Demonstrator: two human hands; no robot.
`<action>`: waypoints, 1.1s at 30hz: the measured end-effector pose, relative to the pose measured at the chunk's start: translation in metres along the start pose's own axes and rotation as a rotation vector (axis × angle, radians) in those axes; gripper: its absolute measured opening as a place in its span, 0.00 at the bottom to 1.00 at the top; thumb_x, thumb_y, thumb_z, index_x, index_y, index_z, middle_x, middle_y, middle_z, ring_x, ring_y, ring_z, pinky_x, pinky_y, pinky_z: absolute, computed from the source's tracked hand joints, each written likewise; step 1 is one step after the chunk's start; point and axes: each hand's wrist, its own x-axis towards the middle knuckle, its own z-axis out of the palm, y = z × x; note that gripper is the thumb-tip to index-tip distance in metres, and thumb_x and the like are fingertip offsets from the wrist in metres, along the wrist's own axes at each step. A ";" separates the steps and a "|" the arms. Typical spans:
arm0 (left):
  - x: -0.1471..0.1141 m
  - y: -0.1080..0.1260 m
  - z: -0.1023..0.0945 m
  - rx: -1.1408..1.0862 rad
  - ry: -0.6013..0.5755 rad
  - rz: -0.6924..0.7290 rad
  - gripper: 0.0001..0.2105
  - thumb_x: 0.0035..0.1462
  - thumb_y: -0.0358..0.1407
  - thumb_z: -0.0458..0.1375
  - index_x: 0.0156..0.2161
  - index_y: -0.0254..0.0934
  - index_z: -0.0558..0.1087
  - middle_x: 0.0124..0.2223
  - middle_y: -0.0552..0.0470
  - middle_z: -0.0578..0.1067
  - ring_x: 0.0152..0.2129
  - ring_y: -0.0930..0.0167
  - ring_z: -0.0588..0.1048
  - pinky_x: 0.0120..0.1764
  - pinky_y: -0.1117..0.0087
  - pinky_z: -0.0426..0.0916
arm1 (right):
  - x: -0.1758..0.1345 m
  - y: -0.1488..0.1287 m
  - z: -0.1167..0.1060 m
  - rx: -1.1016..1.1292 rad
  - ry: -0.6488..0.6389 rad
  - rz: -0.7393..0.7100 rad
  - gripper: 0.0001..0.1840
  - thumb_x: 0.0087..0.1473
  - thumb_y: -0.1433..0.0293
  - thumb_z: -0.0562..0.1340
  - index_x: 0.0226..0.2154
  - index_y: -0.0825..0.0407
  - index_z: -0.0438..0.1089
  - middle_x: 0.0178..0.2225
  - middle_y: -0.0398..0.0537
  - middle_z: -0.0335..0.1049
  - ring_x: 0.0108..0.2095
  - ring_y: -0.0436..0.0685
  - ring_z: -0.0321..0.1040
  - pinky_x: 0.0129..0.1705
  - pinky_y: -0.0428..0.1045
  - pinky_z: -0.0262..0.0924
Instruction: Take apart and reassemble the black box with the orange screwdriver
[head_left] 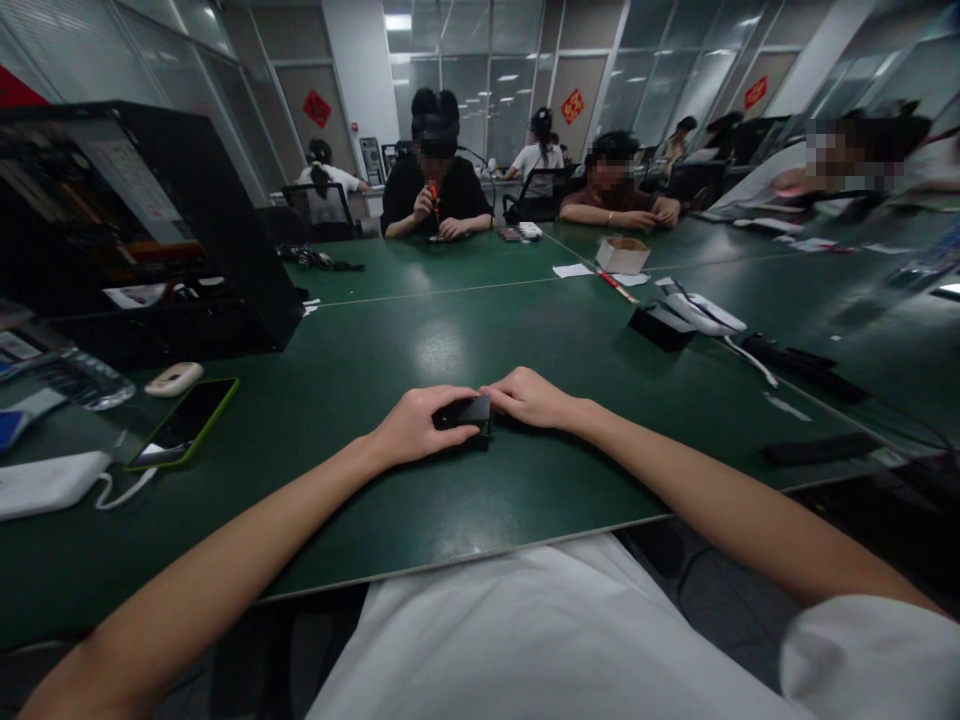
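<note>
Currently, the left hand grasps a black box near the front edge of the surface; the curled right hand meets its right end, grip indeterminable. Characters on the red sign are illegible.

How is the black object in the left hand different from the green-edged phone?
The left hand holds the black object; the phone lies untouched. The phone looks larger than the black object. The phone's edge is bright green; the black object looks mostly black. Both have dark tops.
</note>
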 end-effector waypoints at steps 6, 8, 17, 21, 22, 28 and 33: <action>0.001 0.002 -0.001 -0.001 -0.030 0.019 0.19 0.61 0.41 0.64 0.54 0.34 0.76 0.45 0.43 0.81 0.39 0.63 0.79 0.43 0.66 0.70 | -0.003 -0.005 -0.008 -0.242 0.113 -0.003 0.31 0.70 0.55 0.48 0.26 0.55 0.73 0.25 0.49 0.70 0.25 0.50 0.57 0.32 0.49 0.41; 0.001 0.002 -0.001 -0.013 -0.029 0.011 0.19 0.61 0.41 0.64 0.54 0.34 0.76 0.46 0.43 0.82 0.40 0.62 0.80 0.44 0.66 0.70 | -0.002 -0.006 -0.004 -0.192 0.119 -0.004 0.31 0.70 0.55 0.48 0.27 0.55 0.73 0.25 0.49 0.70 0.25 0.50 0.58 0.32 0.49 0.41; 0.001 0.001 -0.002 -0.043 -0.040 -0.021 0.20 0.60 0.42 0.64 0.55 0.36 0.77 0.47 0.42 0.82 0.41 0.62 0.80 0.45 0.65 0.70 | 0.001 -0.003 0.001 -0.041 0.063 -0.021 0.30 0.70 0.56 0.47 0.25 0.55 0.71 0.21 0.45 0.66 0.23 0.48 0.57 0.31 0.47 0.44; 0.003 0.003 -0.003 -0.089 -0.017 -0.078 0.18 0.60 0.42 0.64 0.52 0.36 0.79 0.47 0.43 0.82 0.41 0.61 0.80 0.46 0.65 0.71 | -0.003 0.002 -0.012 -0.130 0.080 -0.023 0.30 0.70 0.55 0.48 0.26 0.55 0.72 0.23 0.47 0.68 0.25 0.50 0.59 0.32 0.48 0.45; 0.004 0.004 -0.004 -0.122 0.011 -0.115 0.18 0.60 0.43 0.64 0.52 0.36 0.79 0.47 0.43 0.83 0.41 0.61 0.80 0.46 0.64 0.71 | -0.003 0.004 -0.014 -0.133 0.092 -0.013 0.31 0.70 0.54 0.48 0.26 0.55 0.72 0.23 0.47 0.67 0.25 0.50 0.59 0.32 0.48 0.45; 0.009 -0.005 -0.003 -0.569 0.229 -0.365 0.24 0.62 0.53 0.59 0.46 0.31 0.81 0.39 0.42 0.83 0.33 0.64 0.80 0.39 0.66 0.73 | -0.004 0.009 -0.021 -0.058 0.163 0.154 0.33 0.69 0.51 0.47 0.24 0.54 0.70 0.21 0.45 0.64 0.23 0.50 0.59 0.32 0.48 0.47; 0.011 -0.019 0.004 -0.854 0.361 -0.568 0.28 0.57 0.58 0.62 0.41 0.29 0.80 0.32 0.45 0.80 0.25 0.70 0.76 0.30 0.71 0.69 | -0.002 0.013 -0.018 -0.061 0.148 0.214 0.30 0.68 0.52 0.49 0.26 0.54 0.70 0.23 0.46 0.67 0.24 0.51 0.61 0.31 0.48 0.49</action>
